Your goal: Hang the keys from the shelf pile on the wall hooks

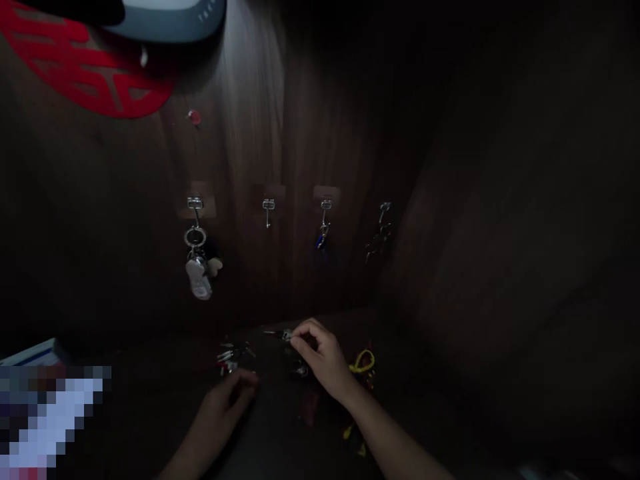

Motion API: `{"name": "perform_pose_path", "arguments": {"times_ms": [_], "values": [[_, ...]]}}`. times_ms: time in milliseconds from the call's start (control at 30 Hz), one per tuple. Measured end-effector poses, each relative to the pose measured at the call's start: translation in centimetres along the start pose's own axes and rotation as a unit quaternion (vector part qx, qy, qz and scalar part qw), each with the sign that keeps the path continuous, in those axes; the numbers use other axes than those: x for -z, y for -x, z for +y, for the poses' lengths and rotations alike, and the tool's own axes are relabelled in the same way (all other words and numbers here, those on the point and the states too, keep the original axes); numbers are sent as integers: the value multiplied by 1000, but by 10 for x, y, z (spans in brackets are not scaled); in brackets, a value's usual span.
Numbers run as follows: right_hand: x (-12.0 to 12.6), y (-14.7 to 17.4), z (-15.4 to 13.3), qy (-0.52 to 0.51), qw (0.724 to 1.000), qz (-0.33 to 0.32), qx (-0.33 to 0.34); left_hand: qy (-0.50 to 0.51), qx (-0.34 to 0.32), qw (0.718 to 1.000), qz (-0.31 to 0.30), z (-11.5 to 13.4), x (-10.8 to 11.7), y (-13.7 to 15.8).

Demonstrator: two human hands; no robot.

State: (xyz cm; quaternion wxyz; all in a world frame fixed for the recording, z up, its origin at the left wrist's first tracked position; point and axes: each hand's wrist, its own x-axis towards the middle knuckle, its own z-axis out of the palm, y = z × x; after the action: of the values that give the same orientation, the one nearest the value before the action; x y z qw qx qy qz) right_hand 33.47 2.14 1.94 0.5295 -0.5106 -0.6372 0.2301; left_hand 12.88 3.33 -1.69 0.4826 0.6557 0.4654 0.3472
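Observation:
My right hand (320, 353) pinches a small bunch of keys (286, 335) between thumb and forefinger, just above the dark surface. One key points out to the left. My left hand (227, 403) is closed, thumb and fingertips together; whether anything is between them is too dark to tell. Just beyond it lies another bunch of keys (231, 355) with a red part. A small metal ring (301, 370) lies below my right hand. Beside my right wrist is a yellow braided cord loop (365, 360), and a dark red piece (310, 407) lies between my hands.
On the wooden back panel hang a keyring with a silvery fob (199, 273), a bare hook (268, 212), a hook with a blue item (321, 241) and another hook (385, 208). A red paper cutout (95, 73) and a cap (170, 20) are above. A box (37, 353) stands at left.

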Motion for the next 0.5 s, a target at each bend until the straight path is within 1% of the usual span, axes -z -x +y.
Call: {"name": "perform_pose_path", "arguments": {"times_ms": [67,167,267,367,500], "values": [[7,-3,0,-17,999,28,-12,-49,-39,997,-40,-3,-1,1],[22,-10,0,-41,996,74,-24,-87,-60,991,-85,-5,-1,2],[43,-21,-1,-49,990,133,-20,-101,-69,988,-97,-5,-2,2],[72,-36,-5,-46,978,203,0,-100,-73,987,-100,-4,-2,4],[112,-59,-12,-39,948,312,42,-107,-77,987,-97,-3,-2,7]]}}
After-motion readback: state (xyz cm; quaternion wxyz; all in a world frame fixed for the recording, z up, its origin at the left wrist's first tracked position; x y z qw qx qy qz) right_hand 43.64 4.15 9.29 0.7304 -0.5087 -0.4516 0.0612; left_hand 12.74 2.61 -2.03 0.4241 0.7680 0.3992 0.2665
